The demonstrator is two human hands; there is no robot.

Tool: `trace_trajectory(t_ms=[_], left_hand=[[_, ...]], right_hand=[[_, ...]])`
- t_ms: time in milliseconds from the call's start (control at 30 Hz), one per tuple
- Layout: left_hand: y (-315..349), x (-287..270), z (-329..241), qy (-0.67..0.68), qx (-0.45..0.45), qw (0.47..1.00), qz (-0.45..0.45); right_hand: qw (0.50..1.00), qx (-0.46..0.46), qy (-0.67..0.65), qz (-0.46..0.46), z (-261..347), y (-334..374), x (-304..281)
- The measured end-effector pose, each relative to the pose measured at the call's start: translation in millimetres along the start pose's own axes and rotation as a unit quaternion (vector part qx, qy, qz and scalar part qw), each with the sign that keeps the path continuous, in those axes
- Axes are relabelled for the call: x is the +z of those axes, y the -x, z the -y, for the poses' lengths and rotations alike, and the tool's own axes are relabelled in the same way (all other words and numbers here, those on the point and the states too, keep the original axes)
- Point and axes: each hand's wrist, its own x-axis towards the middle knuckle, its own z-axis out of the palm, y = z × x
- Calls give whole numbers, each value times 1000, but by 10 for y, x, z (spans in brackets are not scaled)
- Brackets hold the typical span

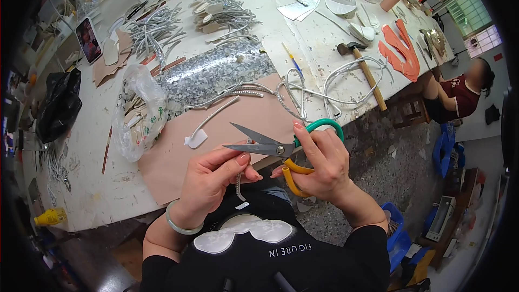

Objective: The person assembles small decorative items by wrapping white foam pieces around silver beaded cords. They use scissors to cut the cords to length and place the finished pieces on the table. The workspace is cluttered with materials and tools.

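My right hand (328,165) grips a pair of scissors (265,148) with one green and one yellow handle. Their blades are spread and point left, over the fingertips of my left hand (208,181). Pinched in that left hand is a thin silver strap (239,188), which hangs down below the fingers with a small white tip at its lower end. Its upper end shows between the blades; whether they touch it I cannot tell. Just beyond my left hand, a similar strap with a white tab (198,138) lies on a pinkish-brown sheet (162,176).
Behind the sheet lies a speckled grey stone slab (219,70), with silver strap bundles (157,30) beyond. A clear plastic bag (141,116) sits left. White cord (330,86), a hammer (369,78) and orange pieces (400,51) lie right. Another person (459,94) sits at the far right.
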Motion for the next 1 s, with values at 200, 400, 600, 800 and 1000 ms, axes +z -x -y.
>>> trace_trajectory(t_ms=[200,400,600,800,1000], left_hand=[[7,7,57,-47,3,999,-15],[4,51,138,-96,47,994,-16],[-2,117,135,-107,60,992,-20],[-22,110,182,-116,59,991,-23],[-85,127,261,-145,63,987,-17]], right_hand=[[999,12,-11,33,-1,52,-20],[999,22,-24,42,-19,131,-17],[999,25,-21,37,-30,170,-7],[999,18,5,33,-25,233,-14],[998,51,-9,39,-42,379,-43]])
